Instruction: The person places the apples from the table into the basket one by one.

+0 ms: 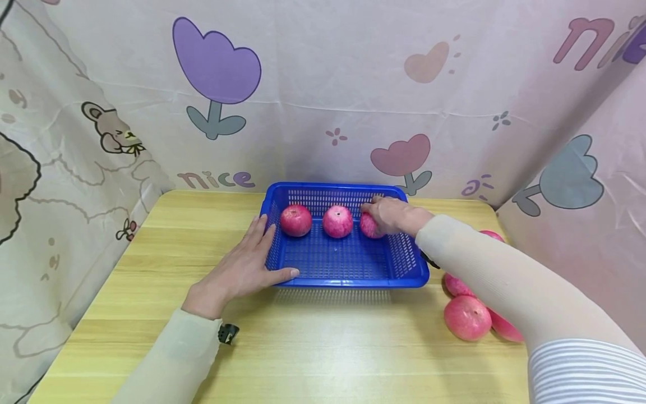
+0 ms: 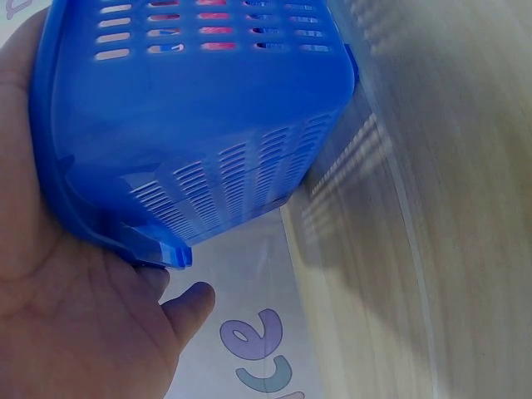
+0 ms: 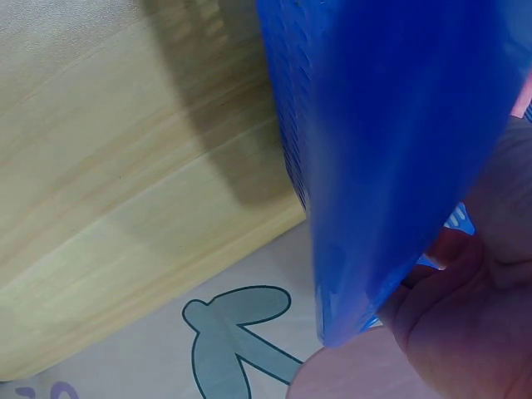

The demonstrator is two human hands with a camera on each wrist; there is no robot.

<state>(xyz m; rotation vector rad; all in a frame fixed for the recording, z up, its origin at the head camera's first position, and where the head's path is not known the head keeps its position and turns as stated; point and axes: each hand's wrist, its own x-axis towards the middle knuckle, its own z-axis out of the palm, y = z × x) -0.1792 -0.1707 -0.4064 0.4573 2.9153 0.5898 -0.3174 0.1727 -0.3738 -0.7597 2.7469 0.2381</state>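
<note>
A blue plastic basket point(image 1: 333, 282) with slotted walls stands on the wooden table. Three pink-red apples line its back half: a left apple point(image 1: 296, 220), a middle apple point(image 1: 337, 221) and a right apple point(image 1: 370, 225). My right hand point(image 1: 391, 215) reaches over the basket's right wall and grips the right apple, covering part of it. In the right wrist view, that wall hides the fingertips. My left hand point(image 1: 247, 264) rests on the basket's left rim, fingers straight and thumb along the front corner. The left wrist view shows the palm against the rim point(image 2: 50, 158).
Several more apples point(image 1: 467, 318) lie on the table point(image 1: 323, 348) to the right of the basket, partly hidden under my right forearm. A patterned cloth point(image 1: 313, 73) hangs behind the table and along both sides. The basket stands close to the back edge.
</note>
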